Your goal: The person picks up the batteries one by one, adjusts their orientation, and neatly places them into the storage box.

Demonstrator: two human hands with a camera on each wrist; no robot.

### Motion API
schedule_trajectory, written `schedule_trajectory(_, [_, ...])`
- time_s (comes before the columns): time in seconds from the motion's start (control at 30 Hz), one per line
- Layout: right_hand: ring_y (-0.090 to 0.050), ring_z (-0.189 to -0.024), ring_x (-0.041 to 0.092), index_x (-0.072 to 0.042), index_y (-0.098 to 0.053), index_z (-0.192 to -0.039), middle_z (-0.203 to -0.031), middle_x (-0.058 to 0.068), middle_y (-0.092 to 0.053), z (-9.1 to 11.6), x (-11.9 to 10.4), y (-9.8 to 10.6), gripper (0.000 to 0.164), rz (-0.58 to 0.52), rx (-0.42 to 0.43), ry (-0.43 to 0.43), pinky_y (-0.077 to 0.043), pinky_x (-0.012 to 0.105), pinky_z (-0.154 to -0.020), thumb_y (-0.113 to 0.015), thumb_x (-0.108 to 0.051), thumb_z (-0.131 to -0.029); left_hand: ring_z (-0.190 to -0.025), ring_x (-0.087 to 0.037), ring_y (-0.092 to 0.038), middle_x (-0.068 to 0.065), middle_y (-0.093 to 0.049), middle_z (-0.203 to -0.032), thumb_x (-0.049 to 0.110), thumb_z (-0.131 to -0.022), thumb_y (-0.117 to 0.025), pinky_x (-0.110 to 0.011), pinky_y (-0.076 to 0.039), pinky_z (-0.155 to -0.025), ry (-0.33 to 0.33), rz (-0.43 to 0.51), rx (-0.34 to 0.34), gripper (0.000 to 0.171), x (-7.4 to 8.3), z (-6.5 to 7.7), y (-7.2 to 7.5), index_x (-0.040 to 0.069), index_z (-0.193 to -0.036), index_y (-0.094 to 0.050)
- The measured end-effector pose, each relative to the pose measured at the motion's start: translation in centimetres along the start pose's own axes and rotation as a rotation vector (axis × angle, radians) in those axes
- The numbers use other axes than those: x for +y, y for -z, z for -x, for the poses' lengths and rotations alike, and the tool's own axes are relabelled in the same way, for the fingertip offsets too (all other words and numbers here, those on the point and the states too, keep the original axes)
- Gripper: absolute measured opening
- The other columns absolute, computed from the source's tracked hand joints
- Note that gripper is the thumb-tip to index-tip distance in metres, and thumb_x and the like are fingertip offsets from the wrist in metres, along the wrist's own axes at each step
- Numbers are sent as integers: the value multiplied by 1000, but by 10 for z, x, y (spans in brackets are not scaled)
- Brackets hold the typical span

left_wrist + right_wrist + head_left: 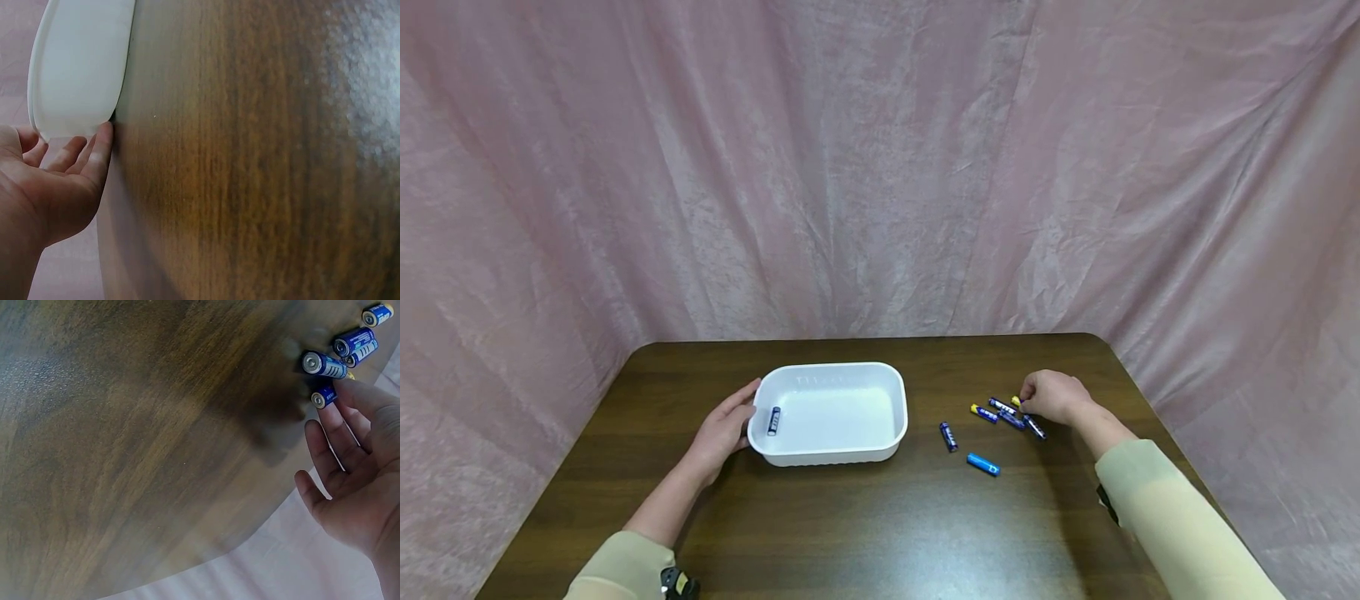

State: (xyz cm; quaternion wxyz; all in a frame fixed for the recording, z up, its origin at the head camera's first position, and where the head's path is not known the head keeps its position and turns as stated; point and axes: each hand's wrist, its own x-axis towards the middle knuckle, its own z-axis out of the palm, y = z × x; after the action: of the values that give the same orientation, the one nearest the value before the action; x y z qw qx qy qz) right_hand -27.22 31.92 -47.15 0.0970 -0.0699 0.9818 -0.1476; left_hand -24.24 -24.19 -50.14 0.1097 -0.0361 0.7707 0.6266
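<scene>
A white plastic tray (827, 457) stands left of the table's middle, with one dark blue battery (773, 421) lying at its left end. My left hand (721, 435) rests against the tray's left end, its fingers and thumb spread along the outer wall, as the left wrist view also shows. On the right, my right hand (1055, 397) pinches a blue and yellow battery (324, 397) between thumb and fingertips, low over the table. Close to these fingertips lies a loose group of batteries, among them a dark blue one (1034, 427) and a yellow-ended one (984, 413).
Between tray and group lie a dark blue battery (949, 437) and a lighter blue battery (982, 464). Everything is on a brown wooden table (865, 533) with rounded far corners. A pink curtain (850, 167) hangs behind and beside it.
</scene>
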Motion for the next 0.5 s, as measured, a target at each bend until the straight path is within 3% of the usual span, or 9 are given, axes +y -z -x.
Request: schedule_trajectory(0.5, [-58, -78, 19, -14, -73, -89, -87, -3, -68, 1, -3, 1, 10, 13, -12, 0, -44, 58, -87, -77, -23, -89, -140, -31, -41, -12, -28, -166, 24, -108, -47, -39, -52, -97, 14, 15, 12, 54, -2, -1, 0, 25, -161, -35])
